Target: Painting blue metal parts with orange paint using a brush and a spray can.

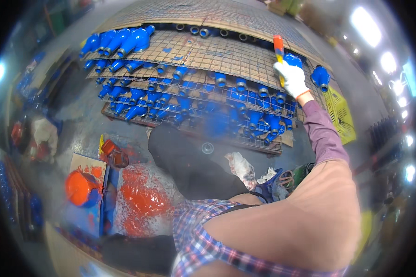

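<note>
Gloved right hand (291,78) closed around a paintbrush (278,50), painting blue castings on stacked mesh racks.

Fingers wrapped fully round the brush handle, orange at its upper end and streaked yellow and blue lower down; bristles hidden behind the white knit glove, apparently against a glossy blue casting (293,60) on the top rack's right end. Likely mid-coat; next stroke probably needs care to reach bare spots without dripping. Another rounded blue casting (320,77) just beside. Below, tiers of wire mesh racks (203,51) lined with cardboard, crowded with wet-looking blue fittings. Left hand out of sight. Lower left, an orange paint pot (79,187) and orange spatter on the floor.
</note>
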Demonstrator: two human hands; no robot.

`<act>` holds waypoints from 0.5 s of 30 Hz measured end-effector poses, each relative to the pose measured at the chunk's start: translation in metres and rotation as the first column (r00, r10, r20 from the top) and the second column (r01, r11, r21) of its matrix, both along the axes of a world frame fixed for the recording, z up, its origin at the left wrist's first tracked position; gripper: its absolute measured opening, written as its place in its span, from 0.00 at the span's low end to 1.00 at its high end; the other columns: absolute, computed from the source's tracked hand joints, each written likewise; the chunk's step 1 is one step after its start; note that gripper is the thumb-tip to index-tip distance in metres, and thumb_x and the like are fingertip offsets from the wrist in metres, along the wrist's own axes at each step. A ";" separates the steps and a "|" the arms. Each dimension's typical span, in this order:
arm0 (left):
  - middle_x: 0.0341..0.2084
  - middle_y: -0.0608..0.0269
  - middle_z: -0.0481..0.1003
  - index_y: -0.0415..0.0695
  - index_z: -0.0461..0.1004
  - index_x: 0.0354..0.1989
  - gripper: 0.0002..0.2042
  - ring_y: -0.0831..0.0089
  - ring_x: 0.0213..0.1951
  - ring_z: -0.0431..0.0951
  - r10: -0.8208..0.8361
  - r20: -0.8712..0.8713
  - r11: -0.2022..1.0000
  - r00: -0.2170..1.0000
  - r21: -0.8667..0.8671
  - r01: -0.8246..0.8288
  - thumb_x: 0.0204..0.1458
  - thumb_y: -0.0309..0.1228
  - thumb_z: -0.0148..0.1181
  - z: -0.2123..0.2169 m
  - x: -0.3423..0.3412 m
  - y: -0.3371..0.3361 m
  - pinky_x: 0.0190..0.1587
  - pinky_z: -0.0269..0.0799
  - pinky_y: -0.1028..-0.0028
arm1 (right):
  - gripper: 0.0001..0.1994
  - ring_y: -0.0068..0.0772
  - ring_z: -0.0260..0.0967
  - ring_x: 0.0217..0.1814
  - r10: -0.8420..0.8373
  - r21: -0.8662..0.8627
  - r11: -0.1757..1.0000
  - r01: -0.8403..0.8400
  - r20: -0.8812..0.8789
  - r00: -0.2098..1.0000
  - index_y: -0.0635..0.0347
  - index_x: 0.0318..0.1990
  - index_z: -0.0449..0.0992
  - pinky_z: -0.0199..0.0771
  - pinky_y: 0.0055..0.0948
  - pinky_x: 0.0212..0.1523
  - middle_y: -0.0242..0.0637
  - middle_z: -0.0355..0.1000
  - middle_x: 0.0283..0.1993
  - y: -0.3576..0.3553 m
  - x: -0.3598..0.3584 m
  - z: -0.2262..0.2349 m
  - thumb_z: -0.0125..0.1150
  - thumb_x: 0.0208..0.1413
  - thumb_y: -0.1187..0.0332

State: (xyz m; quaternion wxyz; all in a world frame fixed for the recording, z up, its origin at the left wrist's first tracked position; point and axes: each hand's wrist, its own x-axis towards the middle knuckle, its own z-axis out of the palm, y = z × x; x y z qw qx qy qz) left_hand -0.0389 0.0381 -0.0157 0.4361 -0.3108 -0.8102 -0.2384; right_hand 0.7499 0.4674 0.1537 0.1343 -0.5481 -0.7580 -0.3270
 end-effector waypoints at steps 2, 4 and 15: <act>0.30 0.58 0.76 0.42 0.76 0.40 0.19 0.64 0.30 0.76 -0.109 0.028 0.990 0.994 0.097 0.106 0.51 0.47 0.65 0.011 0.007 0.010 0.34 0.73 0.68 | 0.10 0.38 0.74 0.30 0.103 0.058 0.993 -0.100 -0.052 0.993 0.44 0.44 0.77 0.71 0.34 0.28 0.35 0.74 0.35 -0.008 -0.028 0.005 0.57 0.56 0.67; 0.30 0.58 0.76 0.42 0.76 0.40 0.18 0.64 0.30 0.75 -0.224 0.049 0.959 0.973 0.190 0.211 0.53 0.46 0.64 0.030 0.018 0.030 0.35 0.73 0.69 | 0.10 0.38 0.73 0.28 0.201 0.102 0.975 -0.196 -0.047 0.978 0.44 0.44 0.77 0.71 0.33 0.27 0.35 0.74 0.31 -0.024 -0.061 0.013 0.59 0.54 0.68; 0.46 0.58 0.75 0.38 0.75 0.47 0.13 0.71 0.47 0.76 -0.826 0.484 0.517 0.287 0.451 0.728 0.52 0.20 0.61 0.154 0.125 0.176 0.52 0.72 0.73 | 0.22 0.25 0.67 0.37 0.447 0.207 0.178 -0.962 -0.888 -0.108 0.53 0.36 0.61 0.72 0.27 0.40 0.44 0.73 0.41 -0.059 -0.306 0.079 0.70 0.42 0.83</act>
